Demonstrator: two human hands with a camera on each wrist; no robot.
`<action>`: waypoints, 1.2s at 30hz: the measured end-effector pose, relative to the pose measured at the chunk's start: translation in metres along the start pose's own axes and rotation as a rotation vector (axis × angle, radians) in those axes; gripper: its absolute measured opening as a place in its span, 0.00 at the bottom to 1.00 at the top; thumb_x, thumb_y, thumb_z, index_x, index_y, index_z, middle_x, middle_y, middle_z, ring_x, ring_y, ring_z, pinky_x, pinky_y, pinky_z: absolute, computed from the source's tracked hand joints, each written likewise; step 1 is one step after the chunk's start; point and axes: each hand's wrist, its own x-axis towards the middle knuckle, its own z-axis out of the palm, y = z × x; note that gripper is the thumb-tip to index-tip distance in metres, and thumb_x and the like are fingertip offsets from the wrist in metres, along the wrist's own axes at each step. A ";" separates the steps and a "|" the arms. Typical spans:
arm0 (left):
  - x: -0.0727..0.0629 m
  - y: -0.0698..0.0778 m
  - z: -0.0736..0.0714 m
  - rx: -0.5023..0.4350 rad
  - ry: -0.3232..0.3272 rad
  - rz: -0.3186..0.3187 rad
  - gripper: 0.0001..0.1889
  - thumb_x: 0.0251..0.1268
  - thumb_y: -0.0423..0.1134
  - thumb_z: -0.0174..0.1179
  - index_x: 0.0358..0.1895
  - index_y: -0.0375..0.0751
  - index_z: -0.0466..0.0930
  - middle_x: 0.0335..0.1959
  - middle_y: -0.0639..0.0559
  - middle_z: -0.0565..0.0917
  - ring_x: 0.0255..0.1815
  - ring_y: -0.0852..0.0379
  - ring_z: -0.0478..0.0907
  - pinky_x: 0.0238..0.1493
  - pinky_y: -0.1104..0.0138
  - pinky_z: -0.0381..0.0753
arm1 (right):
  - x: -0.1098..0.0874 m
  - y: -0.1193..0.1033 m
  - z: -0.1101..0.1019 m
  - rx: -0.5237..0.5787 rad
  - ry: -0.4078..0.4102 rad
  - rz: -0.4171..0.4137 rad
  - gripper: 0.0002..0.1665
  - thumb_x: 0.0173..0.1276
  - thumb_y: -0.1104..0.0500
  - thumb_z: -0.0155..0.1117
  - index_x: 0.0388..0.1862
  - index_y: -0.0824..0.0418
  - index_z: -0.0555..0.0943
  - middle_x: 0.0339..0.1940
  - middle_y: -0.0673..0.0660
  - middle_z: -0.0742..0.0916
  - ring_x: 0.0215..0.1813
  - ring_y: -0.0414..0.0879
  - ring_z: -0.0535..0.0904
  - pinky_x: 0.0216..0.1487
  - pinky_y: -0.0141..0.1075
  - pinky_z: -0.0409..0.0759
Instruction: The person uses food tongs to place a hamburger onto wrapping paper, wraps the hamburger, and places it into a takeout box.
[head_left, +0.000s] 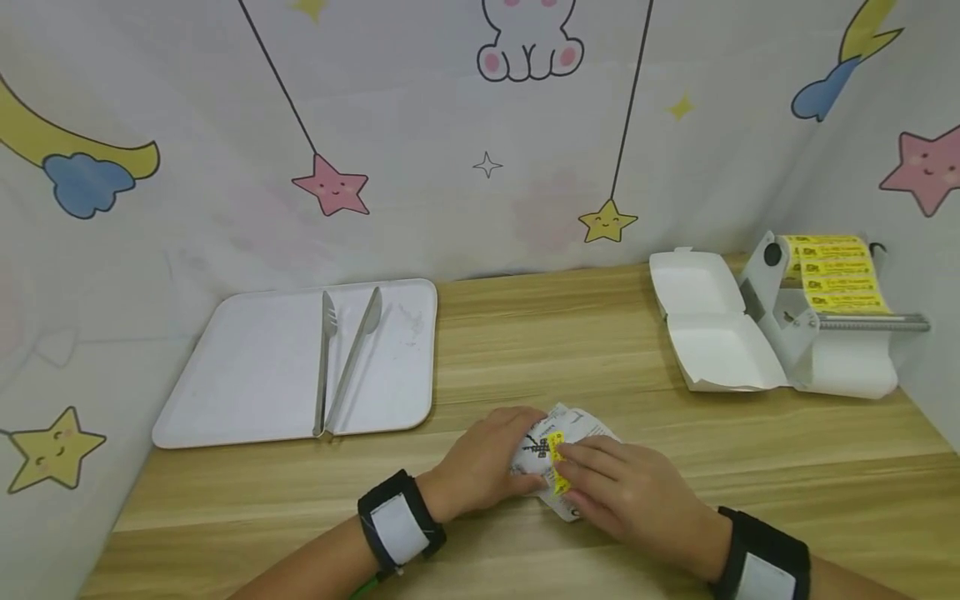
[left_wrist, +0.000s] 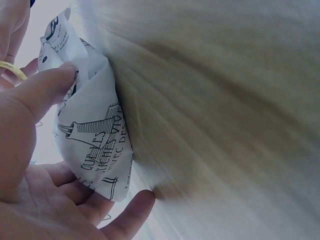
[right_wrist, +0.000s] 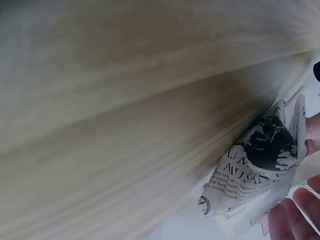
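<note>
A small package wrapped in white paper with black newspaper-style print [head_left: 581, 423] rests on the wooden table in front of me. My left hand [head_left: 483, 462] holds it from the left, thumb on the near side and fingers around the far side. A narrow yellow label [head_left: 556, 446] lies across its top. My right hand [head_left: 637, 492] has its fingertips on the right edge of this label. In the left wrist view the yellow label [left_wrist: 14, 71] curves up by the right hand's fingers. Folded paper [right_wrist: 250, 170] shows at the package's side in the right wrist view.
A white tray [head_left: 247, 358] at the left carries a metal fork [head_left: 326, 358] and knife [head_left: 356, 354]. An open white takeaway box [head_left: 720, 350] stands at the back right, beside a dispenser [head_left: 806, 342] with a roll of yellow labels [head_left: 840, 275]. A printed cloth hangs behind.
</note>
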 end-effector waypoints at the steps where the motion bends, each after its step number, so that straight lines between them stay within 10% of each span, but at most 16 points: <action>1: 0.000 0.000 0.000 0.004 0.000 0.001 0.39 0.60 0.48 0.74 0.72 0.37 0.69 0.70 0.44 0.75 0.71 0.48 0.70 0.71 0.56 0.70 | 0.000 0.000 -0.001 -0.005 -0.006 0.007 0.25 0.83 0.45 0.48 0.49 0.57 0.89 0.52 0.53 0.89 0.54 0.46 0.85 0.47 0.41 0.86; 22: 0.000 -0.002 0.002 0.003 -0.002 0.012 0.39 0.60 0.49 0.74 0.72 0.37 0.69 0.70 0.45 0.75 0.72 0.49 0.69 0.71 0.56 0.70 | 0.003 0.003 -0.008 0.040 -0.254 0.069 0.27 0.58 0.38 0.77 0.50 0.51 0.89 0.57 0.49 0.84 0.59 0.47 0.80 0.51 0.45 0.84; 30: 0.001 -0.002 0.001 0.005 -0.007 0.012 0.39 0.61 0.49 0.74 0.72 0.37 0.69 0.70 0.45 0.75 0.71 0.49 0.70 0.70 0.56 0.71 | 0.011 0.004 0.000 0.125 -0.217 0.196 0.12 0.63 0.48 0.76 0.42 0.50 0.88 0.50 0.46 0.84 0.53 0.41 0.80 0.50 0.38 0.84; 36: 0.002 -0.002 0.000 -0.010 -0.012 0.025 0.38 0.62 0.49 0.74 0.71 0.37 0.69 0.69 0.45 0.75 0.71 0.49 0.70 0.71 0.57 0.70 | 0.015 0.002 0.008 0.064 -0.187 0.246 0.24 0.51 0.54 0.84 0.44 0.52 0.81 0.50 0.49 0.82 0.51 0.43 0.78 0.47 0.38 0.84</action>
